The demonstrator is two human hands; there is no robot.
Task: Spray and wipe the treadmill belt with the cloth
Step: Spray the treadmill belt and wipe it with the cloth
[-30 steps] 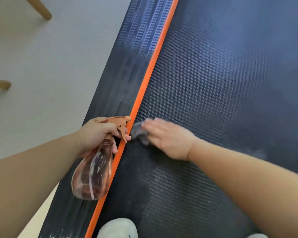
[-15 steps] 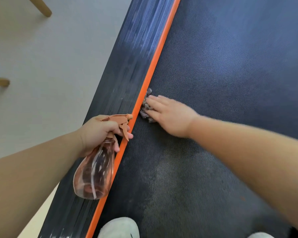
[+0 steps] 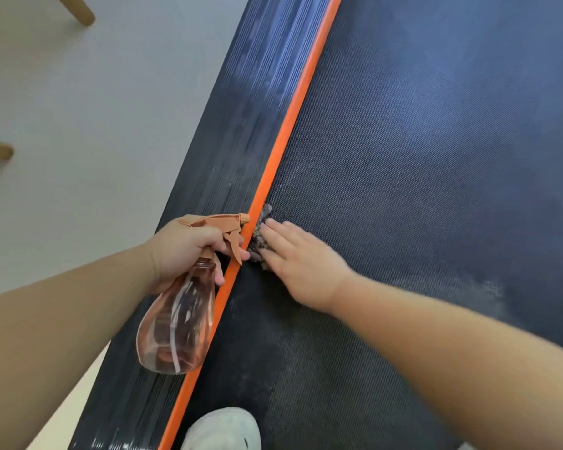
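Below, largest to smallest, what you have before you.

Treadmill belt [image 3: 420, 164]: dark, fine-textured running surface filling the right and centre of the view; pale dusty or damp patches show near its right edge and in the near part by your feet.

Side rail [image 3: 241, 131]: ribbed dark strip along the belt's left edge, with floor [image 3: 95, 108] beyond it.

Orange trim [image 3: 293, 112]: narrow line dividing side rail from belt; it marks the limit of the surface you are to clean.

Spray bottle [image 3: 173, 329]: clear, pink-tinted, with an orange trigger head; it hangs tilted over the side rail and trim, nozzle toward the belt.

Left hand [image 3: 182, 251]: wrapped closed round the bottle neck, a finger lying on the trigger; whether the trigger is being squeezed cannot be told.

Right hand [image 3: 301, 264]: flat, fingers extended and close together, pressing down rather than pinching.

Cloth [image 3: 261, 233]: small grey wad under your right fingertips, on the belt hard against the orange trim, at the left edge; only its fringe shows.

Shoe [image 3: 223, 430]: white toe at the near edge of the belt.

Step in hand: wiping, judged from the flat pressing hand; spraying looks paused.

Next move calls for: steady downward pressure while you draw the cloth off the left edge and across toward the pale patches at the right edge; the far part of the belt probably needs a fresh spray before the cloth reaches it.
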